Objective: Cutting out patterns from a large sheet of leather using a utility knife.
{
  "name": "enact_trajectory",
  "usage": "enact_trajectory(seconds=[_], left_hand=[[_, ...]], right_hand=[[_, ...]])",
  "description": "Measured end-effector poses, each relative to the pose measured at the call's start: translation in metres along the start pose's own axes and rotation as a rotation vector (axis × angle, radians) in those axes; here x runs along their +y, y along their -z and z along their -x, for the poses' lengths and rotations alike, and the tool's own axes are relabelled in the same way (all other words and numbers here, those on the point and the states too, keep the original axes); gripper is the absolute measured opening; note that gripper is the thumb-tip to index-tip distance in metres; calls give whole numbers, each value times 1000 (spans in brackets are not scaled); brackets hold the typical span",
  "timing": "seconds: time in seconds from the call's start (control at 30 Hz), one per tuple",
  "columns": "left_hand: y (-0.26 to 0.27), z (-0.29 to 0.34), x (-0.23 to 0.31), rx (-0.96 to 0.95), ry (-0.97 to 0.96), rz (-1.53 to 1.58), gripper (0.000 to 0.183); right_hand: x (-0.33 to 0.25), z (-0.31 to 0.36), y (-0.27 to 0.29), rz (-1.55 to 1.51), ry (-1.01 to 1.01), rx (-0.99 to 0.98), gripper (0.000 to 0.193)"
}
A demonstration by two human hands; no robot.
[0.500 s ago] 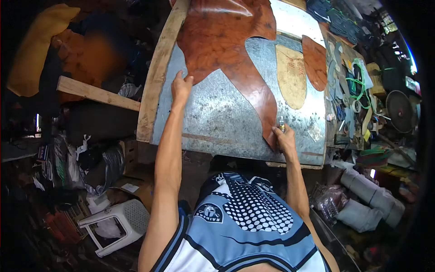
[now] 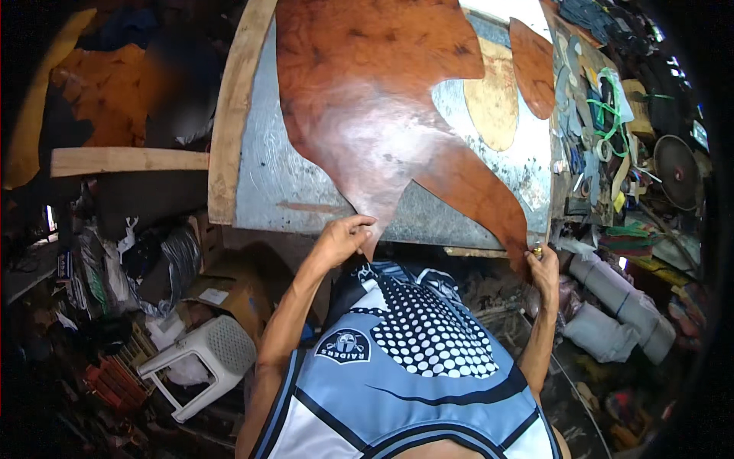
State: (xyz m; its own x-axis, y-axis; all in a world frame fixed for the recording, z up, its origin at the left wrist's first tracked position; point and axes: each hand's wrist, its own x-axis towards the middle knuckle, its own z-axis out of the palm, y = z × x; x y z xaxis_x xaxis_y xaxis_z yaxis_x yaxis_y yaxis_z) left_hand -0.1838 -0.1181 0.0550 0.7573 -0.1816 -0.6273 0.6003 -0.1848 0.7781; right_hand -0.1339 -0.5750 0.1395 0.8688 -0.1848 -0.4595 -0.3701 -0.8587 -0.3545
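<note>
A large brown leather hide [image 2: 367, 84], mottled and glossy, lies over the metal-topped table [image 2: 264, 180]. Two of its tapering ends reach the near edge. My left hand [image 2: 340, 243] pinches the left end between thumb and fingers, where its tip hangs past the edge. The right end is gripped by my right hand [image 2: 544, 271] at the table's near right corner. A small tool with a brass-coloured part [image 2: 537, 250] also pokes up from that hand; its kind is hard to make out. Beyond lie a tan, rounded pattern piece [image 2: 491, 99] and a smaller brown leather piece [image 2: 533, 69].
A wooden plank [image 2: 237, 115] borders the table on the left, and a wooden bar [image 2: 130, 161] sticks out from it. Scraps and tools crowd the bench [image 2: 592, 138] on the right. A white plastic stool [image 2: 222, 348] lies tipped at lower left; wrapped rolls [image 2: 623, 294] rest at right.
The hide has slid toward me, its ends now over the near edge. My left hand has come nearer and pinches the left end; my right hand has moved right with the other.
</note>
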Motion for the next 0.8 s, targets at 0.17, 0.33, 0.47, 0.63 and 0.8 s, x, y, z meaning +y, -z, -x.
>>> enact_trajectory(seconds=[0.17,0.33,0.47,0.63,0.8], left_hand=[[-18,10,-2,19,16,24,33],[-13,16,3,112,-61,-327,34],[-13,-4,22,533,-331,-706,35],[-34,-53,35,573,-436,-916,53],[-78,-59,45,416,-418,-916,65]], right_hand=[[16,-16,6,294,-11,-44,30],[-20,-53,1,283,30,144,36],[-60,-93,-7,223,170,294,44],[-107,-148,-13,203,200,211,47],[-101,-168,-3,87,265,263,45]])
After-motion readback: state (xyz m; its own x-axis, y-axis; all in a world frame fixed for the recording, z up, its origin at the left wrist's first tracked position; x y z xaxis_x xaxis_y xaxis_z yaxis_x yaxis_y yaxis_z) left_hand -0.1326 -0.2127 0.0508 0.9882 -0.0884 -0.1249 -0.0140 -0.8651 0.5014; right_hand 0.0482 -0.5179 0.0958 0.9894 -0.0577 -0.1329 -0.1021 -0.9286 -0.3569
